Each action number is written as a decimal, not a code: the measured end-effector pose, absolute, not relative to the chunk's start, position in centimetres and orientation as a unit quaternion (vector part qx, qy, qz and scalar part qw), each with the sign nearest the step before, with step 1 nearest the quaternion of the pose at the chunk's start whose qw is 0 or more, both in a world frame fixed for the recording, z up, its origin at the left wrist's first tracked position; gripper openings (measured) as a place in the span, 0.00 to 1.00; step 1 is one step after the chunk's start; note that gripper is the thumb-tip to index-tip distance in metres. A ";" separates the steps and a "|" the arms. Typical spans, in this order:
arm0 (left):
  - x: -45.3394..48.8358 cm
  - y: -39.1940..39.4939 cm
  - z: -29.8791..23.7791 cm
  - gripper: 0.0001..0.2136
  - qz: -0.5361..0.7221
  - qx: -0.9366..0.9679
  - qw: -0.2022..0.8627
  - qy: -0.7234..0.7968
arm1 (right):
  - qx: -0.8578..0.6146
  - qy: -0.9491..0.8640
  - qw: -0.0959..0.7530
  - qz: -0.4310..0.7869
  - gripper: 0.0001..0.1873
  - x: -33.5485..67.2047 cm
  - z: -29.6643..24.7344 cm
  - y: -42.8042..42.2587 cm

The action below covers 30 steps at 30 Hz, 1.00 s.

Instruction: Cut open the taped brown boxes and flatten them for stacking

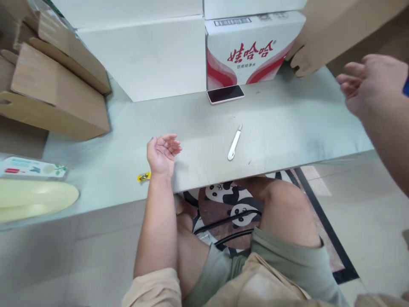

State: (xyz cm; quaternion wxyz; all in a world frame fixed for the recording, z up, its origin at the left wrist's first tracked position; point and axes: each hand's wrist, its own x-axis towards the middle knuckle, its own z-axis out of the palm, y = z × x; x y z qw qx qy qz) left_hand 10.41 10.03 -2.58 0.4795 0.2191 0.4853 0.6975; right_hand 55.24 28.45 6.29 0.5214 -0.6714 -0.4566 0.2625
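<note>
My left hand (pixel 163 155) rests palm up over the table's front part, its fingers loosely bent and apart, holding nothing. Beside its wrist lies a small yellow packet (pixel 143 176), partly covered by the arm. A white utility knife (pixel 235 143) with a short tip showing lies to the right of this hand, untouched. Raised at the far right is my right hand (pixel 372 85), slightly blurred, with loosely curled fingers and nothing visible in them. It is nearest to a cardboard box (pixel 338 38). A phone (pixel 225 94) with a dark screen lies farther back.
Along the back stand white boxes (pixel 153 59) and a white-and-red carton (pixel 252 53) with Chinese lettering. Brown cardboard boxes (pixel 60 89) stand at left, near a toothpaste-like box (pixel 33 167) and a pale yellow tray-like object (pixel 38 198). A blue thing (pixel 406 88) is cut off at right.
</note>
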 end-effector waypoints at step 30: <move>5.6 4.5 -0.3 0.27 0.775 0.193 0.467 0.379 | -0.573 -0.787 0.044 0.226 0.09 30.8 -1.1 16.9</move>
